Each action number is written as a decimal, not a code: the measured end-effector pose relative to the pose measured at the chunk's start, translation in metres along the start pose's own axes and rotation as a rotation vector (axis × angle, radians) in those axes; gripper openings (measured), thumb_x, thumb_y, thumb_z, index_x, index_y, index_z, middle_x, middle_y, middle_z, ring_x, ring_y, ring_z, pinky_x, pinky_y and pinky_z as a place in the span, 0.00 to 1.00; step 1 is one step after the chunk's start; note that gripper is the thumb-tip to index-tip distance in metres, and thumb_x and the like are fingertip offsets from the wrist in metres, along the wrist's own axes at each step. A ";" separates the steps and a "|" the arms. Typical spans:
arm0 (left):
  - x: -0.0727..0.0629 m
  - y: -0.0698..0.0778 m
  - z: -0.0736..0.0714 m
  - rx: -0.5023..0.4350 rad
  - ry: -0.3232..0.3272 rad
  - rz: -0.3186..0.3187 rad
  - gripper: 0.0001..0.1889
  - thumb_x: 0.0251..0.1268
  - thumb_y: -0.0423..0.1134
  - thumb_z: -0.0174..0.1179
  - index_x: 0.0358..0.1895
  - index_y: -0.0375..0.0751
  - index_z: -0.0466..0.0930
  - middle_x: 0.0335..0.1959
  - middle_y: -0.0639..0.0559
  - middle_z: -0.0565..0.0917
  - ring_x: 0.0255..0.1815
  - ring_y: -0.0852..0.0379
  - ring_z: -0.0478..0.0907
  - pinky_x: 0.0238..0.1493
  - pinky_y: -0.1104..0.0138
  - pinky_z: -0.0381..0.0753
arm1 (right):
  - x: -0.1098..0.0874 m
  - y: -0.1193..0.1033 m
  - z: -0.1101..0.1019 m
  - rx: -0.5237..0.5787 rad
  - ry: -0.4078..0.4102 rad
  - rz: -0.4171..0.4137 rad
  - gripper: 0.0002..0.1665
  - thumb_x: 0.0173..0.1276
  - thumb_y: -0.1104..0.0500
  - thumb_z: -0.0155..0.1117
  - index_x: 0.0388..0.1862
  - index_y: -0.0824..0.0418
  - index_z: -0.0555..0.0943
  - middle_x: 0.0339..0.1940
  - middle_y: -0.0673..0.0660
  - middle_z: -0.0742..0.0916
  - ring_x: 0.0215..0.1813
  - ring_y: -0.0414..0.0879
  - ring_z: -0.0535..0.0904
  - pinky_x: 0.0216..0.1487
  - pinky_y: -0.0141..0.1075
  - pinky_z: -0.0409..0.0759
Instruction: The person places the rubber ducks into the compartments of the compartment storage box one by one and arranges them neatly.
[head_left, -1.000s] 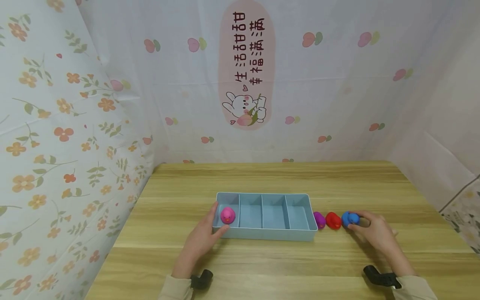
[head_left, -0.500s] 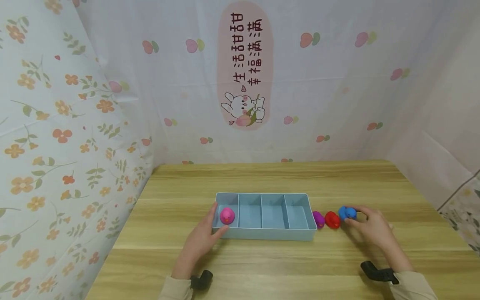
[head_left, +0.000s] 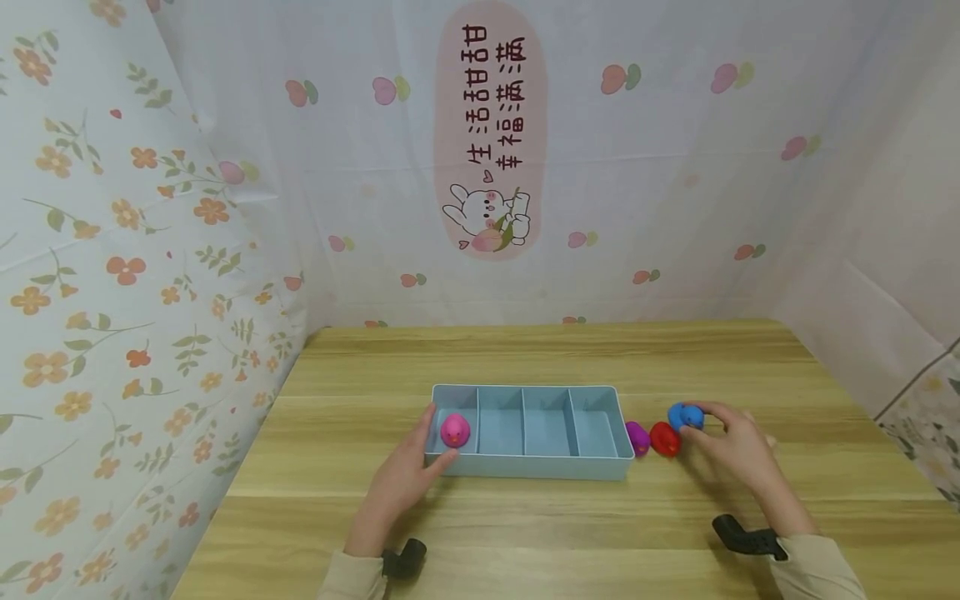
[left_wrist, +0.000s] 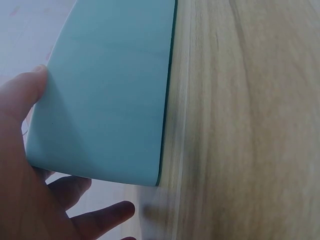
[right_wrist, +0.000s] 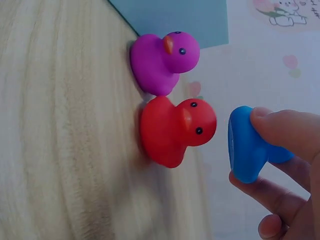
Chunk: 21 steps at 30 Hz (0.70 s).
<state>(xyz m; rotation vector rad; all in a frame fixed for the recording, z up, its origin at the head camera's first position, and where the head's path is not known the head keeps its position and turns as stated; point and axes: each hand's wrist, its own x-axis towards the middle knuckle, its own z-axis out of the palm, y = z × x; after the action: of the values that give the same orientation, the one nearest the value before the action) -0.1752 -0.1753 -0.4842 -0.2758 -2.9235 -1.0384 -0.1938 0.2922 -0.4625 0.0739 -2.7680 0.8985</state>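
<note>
A blue rubber duck (head_left: 686,417) is pinched between the thumb and fingers of my right hand (head_left: 738,446), lifted off the table. In the right wrist view, the blue duck (right_wrist: 245,145) hangs tilted, its flat base towards the red rubber duck (right_wrist: 175,131). Beside that red duck stands a purple rubber duck (right_wrist: 162,62), close to the box's right end. My left hand (head_left: 407,473) holds the left end of a light blue four-part box (head_left: 532,467), thumb at the front rim and fingers round the end. A pink rubber duck (head_left: 454,431) sits in the leftmost compartment.
The box rests on a wood-grain table (head_left: 525,533). A patterned white cloth (head_left: 360,208) hangs behind the table, and a flowered cloth (head_left: 150,333) hangs along the left. Each wrist wears a black camera mount (head_left: 750,537).
My right hand has raised the blue duck off the table and carried it left, to above and beside the red duck. The left hand and the box stay in place.
</note>
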 end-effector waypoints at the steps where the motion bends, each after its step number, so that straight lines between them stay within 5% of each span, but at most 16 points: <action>1: 0.000 0.000 0.000 0.002 0.000 -0.001 0.43 0.64 0.59 0.56 0.77 0.46 0.47 0.73 0.40 0.63 0.71 0.40 0.63 0.69 0.47 0.63 | 0.001 -0.001 -0.001 0.003 0.001 -0.002 0.29 0.63 0.47 0.67 0.56 0.65 0.78 0.54 0.73 0.80 0.47 0.62 0.69 0.40 0.54 0.55; 7: 0.000 -0.001 0.000 0.011 -0.001 0.007 0.43 0.65 0.59 0.56 0.77 0.46 0.47 0.72 0.40 0.63 0.70 0.40 0.64 0.68 0.47 0.64 | 0.005 -0.007 -0.002 0.052 -0.012 -0.011 0.29 0.62 0.47 0.68 0.55 0.66 0.78 0.56 0.74 0.79 0.53 0.66 0.66 0.48 0.78 0.45; 9: 0.000 -0.001 0.000 0.013 0.001 0.012 0.43 0.65 0.59 0.56 0.77 0.45 0.47 0.72 0.39 0.64 0.70 0.39 0.64 0.68 0.46 0.65 | 0.007 -0.010 -0.001 0.061 -0.015 -0.014 0.29 0.62 0.47 0.68 0.55 0.66 0.78 0.56 0.74 0.79 0.53 0.65 0.65 0.48 0.78 0.45; 14: 0.000 0.000 -0.001 0.009 0.001 0.013 0.43 0.65 0.59 0.56 0.76 0.45 0.48 0.72 0.39 0.64 0.70 0.39 0.64 0.68 0.46 0.64 | 0.011 -0.017 0.002 0.041 0.000 -0.037 0.29 0.62 0.46 0.68 0.55 0.64 0.79 0.54 0.71 0.81 0.49 0.61 0.67 0.42 0.59 0.54; 21: 0.000 0.001 -0.001 0.013 -0.007 0.009 0.43 0.65 0.59 0.56 0.77 0.44 0.47 0.72 0.39 0.64 0.70 0.39 0.64 0.68 0.46 0.65 | 0.014 -0.031 0.007 0.038 0.006 -0.069 0.27 0.60 0.47 0.70 0.53 0.62 0.80 0.53 0.70 0.82 0.53 0.63 0.68 0.43 0.58 0.56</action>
<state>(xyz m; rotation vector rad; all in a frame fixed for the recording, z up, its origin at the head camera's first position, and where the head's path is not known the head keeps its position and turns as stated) -0.1755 -0.1752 -0.4832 -0.2932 -2.9317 -1.0183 -0.2055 0.2639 -0.4467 0.1714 -2.7253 0.9321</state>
